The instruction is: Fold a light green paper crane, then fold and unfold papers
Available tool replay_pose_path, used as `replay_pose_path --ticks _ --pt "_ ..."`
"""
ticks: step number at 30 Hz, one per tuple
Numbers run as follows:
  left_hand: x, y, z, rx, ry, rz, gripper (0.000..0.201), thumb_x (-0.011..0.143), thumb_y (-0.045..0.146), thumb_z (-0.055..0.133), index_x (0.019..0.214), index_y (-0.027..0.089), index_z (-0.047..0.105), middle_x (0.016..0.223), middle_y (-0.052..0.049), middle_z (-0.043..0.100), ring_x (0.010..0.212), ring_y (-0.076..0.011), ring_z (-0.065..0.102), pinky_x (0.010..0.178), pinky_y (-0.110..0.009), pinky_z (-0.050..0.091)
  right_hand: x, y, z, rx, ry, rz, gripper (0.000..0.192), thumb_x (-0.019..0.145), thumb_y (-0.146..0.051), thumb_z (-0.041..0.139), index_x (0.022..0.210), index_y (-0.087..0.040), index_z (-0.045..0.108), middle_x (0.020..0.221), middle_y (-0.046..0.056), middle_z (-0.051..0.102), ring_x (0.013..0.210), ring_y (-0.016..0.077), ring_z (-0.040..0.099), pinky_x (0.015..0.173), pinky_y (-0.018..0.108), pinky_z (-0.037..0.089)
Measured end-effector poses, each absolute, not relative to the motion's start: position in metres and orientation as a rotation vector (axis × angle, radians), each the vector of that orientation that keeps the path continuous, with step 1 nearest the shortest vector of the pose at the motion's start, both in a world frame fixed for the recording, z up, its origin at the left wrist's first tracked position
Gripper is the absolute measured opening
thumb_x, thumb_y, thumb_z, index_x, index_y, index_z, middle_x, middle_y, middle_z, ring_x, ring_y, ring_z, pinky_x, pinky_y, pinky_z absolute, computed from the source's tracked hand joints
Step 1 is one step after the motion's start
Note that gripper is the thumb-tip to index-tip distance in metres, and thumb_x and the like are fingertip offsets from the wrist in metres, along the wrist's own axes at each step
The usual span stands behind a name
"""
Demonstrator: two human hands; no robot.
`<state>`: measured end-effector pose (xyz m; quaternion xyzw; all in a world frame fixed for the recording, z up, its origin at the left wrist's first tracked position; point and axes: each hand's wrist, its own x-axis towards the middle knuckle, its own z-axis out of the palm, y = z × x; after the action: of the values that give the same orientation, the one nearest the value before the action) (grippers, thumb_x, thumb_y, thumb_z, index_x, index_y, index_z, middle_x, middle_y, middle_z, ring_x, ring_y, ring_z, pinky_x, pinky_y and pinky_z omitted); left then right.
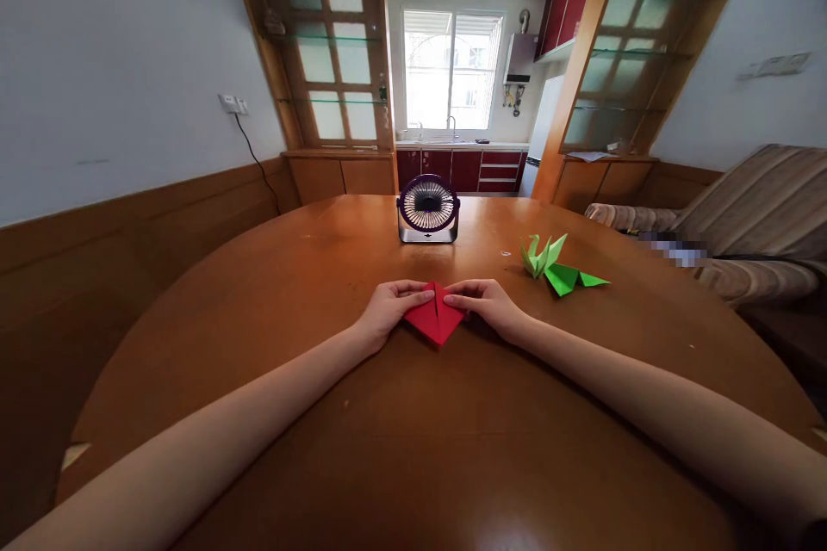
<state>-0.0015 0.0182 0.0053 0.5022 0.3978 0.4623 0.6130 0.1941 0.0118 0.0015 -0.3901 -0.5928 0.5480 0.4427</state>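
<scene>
Your left hand (388, 310) and right hand (486, 303) press flat, grip closed on nothing, on the folded red paper sheet (436, 317) mid-counter; keep both flaps meeting squarely at the centre crease.

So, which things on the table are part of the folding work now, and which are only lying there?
In the work:
- red folded paper
- left hand, pressing its left side
- right hand, pressing its right side

Lying about:
- green paper crane, right of the hands
- small desk fan, behind the paper
</scene>
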Motion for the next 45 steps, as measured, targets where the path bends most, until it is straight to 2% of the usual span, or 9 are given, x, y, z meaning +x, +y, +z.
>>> replay_pose_path --ticks 6,10,18,24,32,37,45 --pt "0.002 0.010 0.007 1.151 0.878 1.181 0.033 0.057 0.030 0.085 0.085 0.015 0.075 0.084 -0.006 0.074 0.071 -0.0139 0.064 0.070 -0.026 0.049 0.191 0.006 0.005 -0.920 -1.385 1.365 0.029 0.060 -0.036 0.082 0.080 -0.017 0.072 0.074 0.001 0.069 0.061 0.0102 0.055 0.060 0.025 0.042" --pt "0.004 -0.001 0.016 1.228 0.842 1.265 0.032 0.061 0.033 0.083 0.087 0.017 0.075 0.087 -0.006 0.073 0.074 -0.0159 0.064 0.070 -0.028 0.050 0.188 0.002 0.009 -0.830 -1.412 1.246 0.026 0.062 -0.035 0.081 0.080 -0.018 0.070 0.076 0.000 0.068 0.068 0.0119 0.059 0.067 0.027 0.046" --pt "-0.010 0.007 0.022 1.570 0.788 1.495 0.016 0.067 0.031 0.079 0.079 0.019 0.076 0.089 -0.005 0.071 0.084 -0.0173 0.064 0.077 -0.029 0.050 0.195 0.008 0.009 -0.801 -1.490 0.991 0.022 0.065 -0.033 0.079 0.079 -0.019 0.069 0.082 0.002 0.069 0.075 0.0147 0.061 0.073 0.031 0.048" --pt "-0.031 0.025 0.016 1.517 0.880 1.397 0.023 0.067 0.033 0.079 0.082 0.016 0.073 0.084 -0.006 0.073 0.076 -0.0166 0.065 0.075 -0.030 0.050 0.206 0.018 0.001 -0.822 -1.473 0.989 0.026 0.065 -0.036 0.079 0.081 -0.020 0.067 0.084 0.003 0.070 0.075 0.0159 0.063 0.074 0.032 0.051" --pt "-0.048 0.036 0.016 1.495 0.802 1.238 0.028 0.063 0.033 0.082 0.079 0.015 0.068 0.093 -0.008 0.074 0.078 -0.0159 0.067 0.074 -0.028 0.053 0.230 0.024 -0.005 -0.791 -1.514 0.910 0.028 0.067 -0.033 0.079 0.081 -0.020 0.058 0.080 0.000 0.066 0.074 0.0140 0.061 0.073 0.030 0.051" --pt "-0.061 0.043 0.017 1.530 0.829 1.133 0.026 0.061 0.028 0.084 0.075 0.015 0.066 0.089 -0.007 0.074 0.074 -0.0150 0.068 0.071 -0.026 0.053 0.238 0.027 -0.003 -0.820 -1.537 0.878 0.033 0.064 -0.031 0.080 0.083 -0.020 0.055 0.078 -0.001 0.062 0.070 0.0133 0.059 0.067 0.028 0.050" --pt "-0.071 0.051 0.015 1.448 0.850 1.066 0.026 0.060 0.026 0.083 0.073 0.015 0.065 0.075 -0.005 0.071 0.067 -0.0156 0.068 0.067 -0.027 0.055 0.242 0.028 0.000 -0.871 -1.474 1.037 0.035 0.059 -0.025 0.078 0.082 -0.020 0.052 0.074 -0.003 0.060 0.065 0.0125 0.058 0.063 0.027 0.046"
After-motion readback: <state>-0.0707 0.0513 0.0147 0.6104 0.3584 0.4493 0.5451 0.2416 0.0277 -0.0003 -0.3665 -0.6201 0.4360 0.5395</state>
